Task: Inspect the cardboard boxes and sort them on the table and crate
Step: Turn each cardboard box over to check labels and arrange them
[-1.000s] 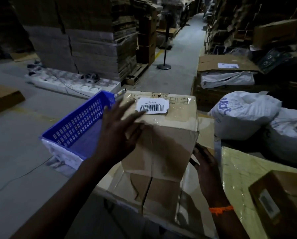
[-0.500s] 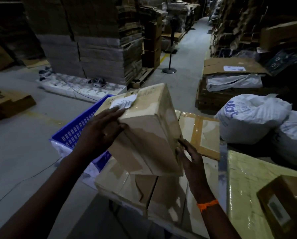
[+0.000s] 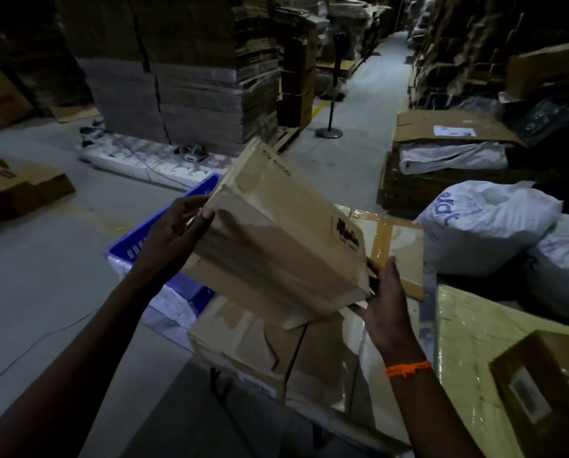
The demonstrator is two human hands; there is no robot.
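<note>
Cardboard box [image 3: 276, 246] tilted in our grip: left hand [image 3: 177, 233] curled round upper edge, right hand [image 3: 383, 302] clasping lower corner; blue crate [image 3: 137, 246] behind.

The cardboard box [image 3: 276, 252] bears a black "UN 3481" mark [image 3: 348, 233].

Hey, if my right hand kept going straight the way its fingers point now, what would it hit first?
The tilted brown cardboard box that the right hand grips at its lower corner. Past that corner, probably the flat taped cardboard box lying behind it, though depth is unclear.
</note>
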